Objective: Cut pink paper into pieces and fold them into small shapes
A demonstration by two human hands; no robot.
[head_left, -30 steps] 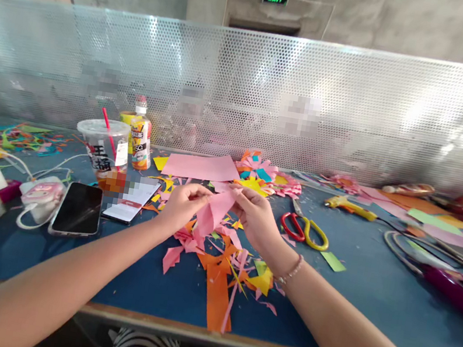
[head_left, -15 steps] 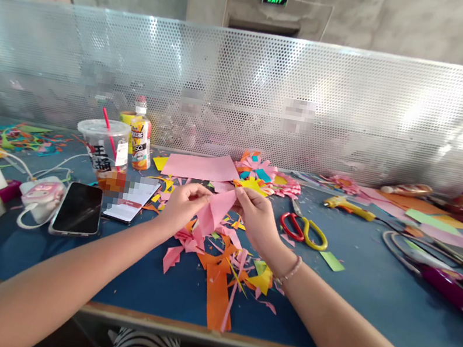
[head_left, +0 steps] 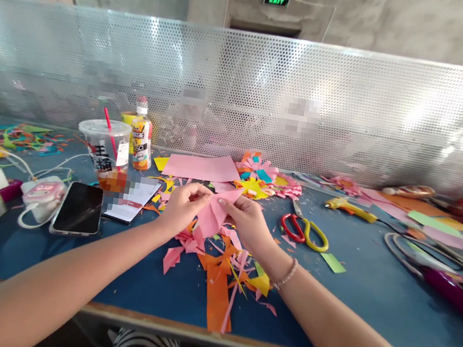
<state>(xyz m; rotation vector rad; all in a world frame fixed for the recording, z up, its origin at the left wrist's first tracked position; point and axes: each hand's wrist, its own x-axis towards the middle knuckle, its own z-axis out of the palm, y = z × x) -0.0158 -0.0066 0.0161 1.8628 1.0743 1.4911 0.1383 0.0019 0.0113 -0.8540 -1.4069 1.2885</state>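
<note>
Between my two hands is a creased piece of pink paper (head_left: 210, 218), held above a heap of scraps. My left hand (head_left: 185, 206) pinches its left side, and my right hand (head_left: 243, 214) grips its right side with the thumb lying on the front. Orange paper strips (head_left: 217, 298) and pink paper scraps (head_left: 190, 240) lie on the table below. Behind the hands are a flat pink sheet (head_left: 201, 166) and paper flowers (head_left: 256, 172) in pink, yellow and blue. Scissors (head_left: 305, 233) with one red and one yellow handle lie right of my right hand.
A lidded cup (head_left: 104, 149) with a red straw and a bottle (head_left: 142, 141) stand at the left. Phones (head_left: 78, 209) and chargers (head_left: 42, 195) lie nearer. A yellow glue gun (head_left: 350, 208) lies right, by a purple power strip (head_left: 455, 294). A perforated metal screen (head_left: 245, 93) borders the back.
My right hand has moved slightly down and its thumb now lies across the front of the pink paper. The paper looks more spread open. My left hand stays almost where it was.
</note>
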